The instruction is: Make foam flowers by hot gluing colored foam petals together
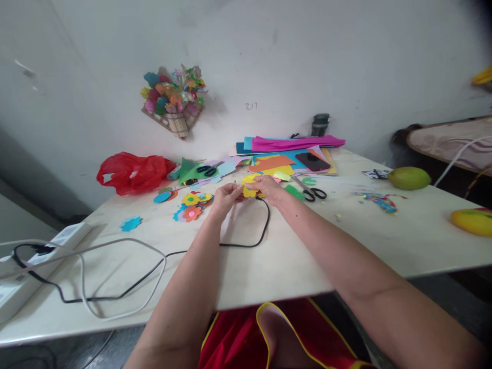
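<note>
Both hands meet over the middle of the table. My right hand point(268, 187) pinches a yellow paper flower point(250, 185) at its right side. My left hand point(226, 198) is closed just left of the flower, its fingertips close to the petals; what it grips is too small to make out. Beside my left hand lie paper flowers in yellow, orange and blue point(191, 213). Black-handled scissors point(314, 194) rest to the right of my right hand. A black cable point(265, 230) runs out from beneath the hands.
Coloured sheets point(272, 164) and a phone point(313, 161) lie at the back. At left are a red plastic bag point(134, 171), a blue flower point(131, 224) and a power strip point(57, 251) with loose cables. A green mango point(409, 178) and paper scraps point(380, 201) lie right.
</note>
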Action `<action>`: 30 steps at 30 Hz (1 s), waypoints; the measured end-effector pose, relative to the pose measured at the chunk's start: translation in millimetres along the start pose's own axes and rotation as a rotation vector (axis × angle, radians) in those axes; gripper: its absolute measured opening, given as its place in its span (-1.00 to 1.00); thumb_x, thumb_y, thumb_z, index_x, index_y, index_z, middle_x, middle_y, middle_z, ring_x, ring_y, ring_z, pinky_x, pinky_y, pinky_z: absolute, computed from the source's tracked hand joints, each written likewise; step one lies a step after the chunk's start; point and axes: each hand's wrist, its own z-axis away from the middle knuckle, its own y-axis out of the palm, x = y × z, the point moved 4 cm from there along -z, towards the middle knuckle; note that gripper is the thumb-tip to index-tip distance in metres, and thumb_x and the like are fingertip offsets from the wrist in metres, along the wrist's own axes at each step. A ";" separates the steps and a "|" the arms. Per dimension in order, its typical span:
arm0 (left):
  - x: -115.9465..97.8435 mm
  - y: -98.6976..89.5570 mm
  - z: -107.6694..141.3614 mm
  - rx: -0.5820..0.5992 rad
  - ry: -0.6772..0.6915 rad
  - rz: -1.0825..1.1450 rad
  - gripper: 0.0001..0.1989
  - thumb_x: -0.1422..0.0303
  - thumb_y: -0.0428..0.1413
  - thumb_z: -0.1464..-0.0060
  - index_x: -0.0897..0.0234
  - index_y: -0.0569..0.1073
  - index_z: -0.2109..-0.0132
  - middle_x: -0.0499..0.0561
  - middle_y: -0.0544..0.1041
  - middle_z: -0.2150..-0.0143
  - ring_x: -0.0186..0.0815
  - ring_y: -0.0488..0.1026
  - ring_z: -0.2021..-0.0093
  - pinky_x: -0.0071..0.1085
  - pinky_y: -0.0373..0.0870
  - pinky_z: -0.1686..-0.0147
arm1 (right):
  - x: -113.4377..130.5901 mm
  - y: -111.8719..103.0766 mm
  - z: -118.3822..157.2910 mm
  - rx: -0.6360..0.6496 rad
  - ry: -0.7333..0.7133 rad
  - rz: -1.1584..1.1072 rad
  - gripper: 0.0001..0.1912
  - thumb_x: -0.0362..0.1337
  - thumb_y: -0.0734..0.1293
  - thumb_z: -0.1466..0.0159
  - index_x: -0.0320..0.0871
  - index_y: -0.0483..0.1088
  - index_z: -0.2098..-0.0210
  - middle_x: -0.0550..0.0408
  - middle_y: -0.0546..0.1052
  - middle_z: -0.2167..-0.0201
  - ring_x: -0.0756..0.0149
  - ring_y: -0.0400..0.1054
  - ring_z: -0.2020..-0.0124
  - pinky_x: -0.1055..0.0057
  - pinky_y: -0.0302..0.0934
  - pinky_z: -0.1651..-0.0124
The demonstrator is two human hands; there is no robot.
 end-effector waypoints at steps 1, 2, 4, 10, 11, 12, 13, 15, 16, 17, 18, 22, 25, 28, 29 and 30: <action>-0.4 -0.3 0.1 -0.001 -0.002 -0.001 -0.62 0.10 0.22 0.26 0.37 0.36 0.47 0.00 0.48 0.56 -0.31 0.48 0.51 -0.38 0.42 0.43 | 0.1 -0.2 0.3 0.002 0.005 0.004 -0.69 -0.15 0.45 0.18 -0.20 0.29 0.63 0.19 0.34 0.70 0.45 0.22 0.60 0.48 0.06 0.53; -0.8 -0.7 0.2 -0.002 -0.005 0.001 -0.62 0.11 0.22 0.26 0.37 0.36 0.46 0.00 0.48 0.56 -0.31 0.48 0.51 -0.38 0.42 0.43 | 0.1 -0.7 0.5 0.001 0.007 0.009 -0.69 -0.14 0.45 0.18 -0.20 0.29 0.62 0.19 0.35 0.69 0.46 0.22 0.60 0.49 0.05 0.53; -1.5 -1.6 0.2 -0.006 -0.009 0.009 -0.62 0.12 0.22 0.25 0.37 0.36 0.45 0.00 0.48 0.55 -0.31 0.48 0.52 -0.37 0.42 0.42 | 0.2 -1.8 0.4 0.008 0.006 0.011 -0.68 -0.11 0.44 0.15 -0.20 0.30 0.61 0.17 0.37 0.65 0.48 0.21 0.59 0.51 0.03 0.55; 0.5 -2.7 -1.1 -0.008 -0.010 0.025 -0.62 0.12 0.22 0.25 0.38 0.35 0.45 0.00 0.48 0.55 -0.31 0.48 0.52 -0.38 0.42 0.43 | -1.0 -3.0 -1.7 0.028 -0.010 0.022 -0.67 -0.08 0.43 0.14 -0.21 0.32 0.60 0.17 0.38 0.63 0.49 0.18 0.58 0.51 -0.01 0.55; 1.1 -2.6 -1.3 -0.008 -0.010 0.025 -0.62 0.12 0.22 0.26 0.38 0.34 0.45 0.00 0.47 0.55 -0.31 0.48 0.53 -0.39 0.42 0.44 | -2.1 -3.1 -2.4 0.021 -0.012 0.031 -0.67 -0.10 0.45 0.16 -0.22 0.32 0.61 0.17 0.38 0.63 0.50 0.18 0.58 0.51 0.00 0.54; 1.6 -2.5 -1.3 -0.007 -0.011 0.023 -0.61 0.12 0.23 0.26 0.37 0.34 0.45 -0.01 0.47 0.56 -0.31 0.48 0.54 -0.39 0.42 0.44 | -3.3 -3.0 -3.3 0.014 -0.013 0.034 -0.67 -0.12 0.46 0.18 -0.22 0.31 0.62 0.17 0.37 0.64 0.49 0.19 0.58 0.50 0.01 0.53; 1.7 -2.2 -1.2 -0.002 -0.011 0.023 -0.61 0.12 0.22 0.26 0.37 0.35 0.45 -0.01 0.47 0.56 -0.32 0.48 0.54 -0.40 0.42 0.44 | -4.6 -2.9 -4.1 0.008 -0.015 0.034 -0.66 -0.13 0.46 0.20 -0.22 0.30 0.63 0.18 0.37 0.64 0.49 0.19 0.57 0.50 0.02 0.52; 1.1 -1.4 -0.3 0.015 -0.012 0.019 -0.62 0.12 0.21 0.24 0.37 0.35 0.44 -0.01 0.48 0.55 -0.33 0.48 0.53 -0.41 0.42 0.44 | -6.3 -2.6 -5.5 0.002 -0.023 0.034 -0.65 -0.13 0.47 0.22 -0.21 0.28 0.64 0.18 0.35 0.66 0.48 0.19 0.57 0.49 0.03 0.51; 0.4 -1.0 0.4 0.021 -0.013 0.017 -0.62 0.12 0.21 0.23 0.37 0.35 0.44 0.00 0.48 0.55 -0.33 0.48 0.53 -0.42 0.42 0.44 | -6.6 -2.6 -5.8 0.000 -0.025 0.038 -0.64 -0.12 0.47 0.22 -0.21 0.28 0.64 0.19 0.35 0.66 0.48 0.19 0.58 0.49 0.03 0.51; -0.5 -0.8 1.1 0.025 -0.015 0.017 -0.62 0.11 0.20 0.22 0.37 0.35 0.44 0.00 0.49 0.54 -0.33 0.48 0.52 -0.42 0.42 0.44 | -6.5 -2.8 -5.8 -0.002 -0.026 0.043 -0.64 -0.11 0.47 0.22 -0.21 0.28 0.64 0.19 0.34 0.67 0.48 0.18 0.58 0.49 0.03 0.52; -1.5 -0.7 1.8 0.025 -0.016 0.020 -0.62 0.11 0.20 0.22 0.37 0.35 0.44 0.01 0.49 0.54 -0.33 0.48 0.52 -0.43 0.42 0.44 | -5.9 -3.0 -5.4 -0.003 -0.026 0.046 -0.64 -0.09 0.46 0.20 -0.20 0.28 0.64 0.19 0.34 0.66 0.48 0.17 0.58 0.50 0.02 0.54; -4.0 -2.3 3.1 -0.007 -0.024 0.077 -0.61 0.12 0.21 0.24 0.37 0.34 0.43 0.00 0.48 0.55 -0.31 0.49 0.51 -0.41 0.43 0.45 | -1.6 -4.8 -2.3 0.001 -0.019 0.014 -0.63 0.00 0.38 0.08 -0.20 0.29 0.61 0.15 0.37 0.62 0.47 0.19 0.55 0.51 0.00 0.55; -2.9 -3.6 2.6 -0.024 -0.041 0.093 -0.61 0.11 0.22 0.25 0.36 0.33 0.43 -0.01 0.47 0.57 -0.31 0.48 0.51 -0.41 0.43 0.45 | -0.4 -6.1 -1.9 -0.010 -0.021 0.037 -0.63 -0.01 0.39 0.10 -0.20 0.29 0.62 0.14 0.37 0.62 0.46 0.20 0.55 0.49 0.00 0.54; -1.3 -4.2 1.8 -0.020 -0.043 0.093 -0.60 0.11 0.22 0.26 0.36 0.33 0.42 -0.01 0.48 0.57 -0.31 0.49 0.51 -0.40 0.43 0.44 | -1.6 -6.8 -3.8 -0.045 -0.044 0.089 -0.62 -0.03 0.42 0.14 -0.20 0.26 0.66 0.17 0.33 0.66 0.49 0.14 0.59 0.48 0.00 0.54; -0.8 -4.4 1.6 -0.019 -0.042 0.095 -0.60 0.11 0.22 0.26 0.36 0.34 0.42 0.00 0.48 0.56 -0.31 0.49 0.51 -0.40 0.43 0.44 | -2.2 -6.9 -4.4 -0.056 -0.052 0.105 -0.61 -0.04 0.42 0.14 -0.20 0.24 0.68 0.19 0.31 0.67 0.50 0.12 0.61 0.48 -0.01 0.54; -0.4 -4.6 1.5 -0.020 -0.042 0.098 -0.60 0.10 0.22 0.25 0.36 0.34 0.43 0.00 0.48 0.56 -0.30 0.49 0.52 -0.39 0.43 0.45 | -2.8 -6.8 -5.0 -0.064 -0.059 0.117 -0.60 -0.04 0.43 0.15 -0.20 0.22 0.69 0.21 0.28 0.69 0.52 0.09 0.62 0.48 -0.02 0.55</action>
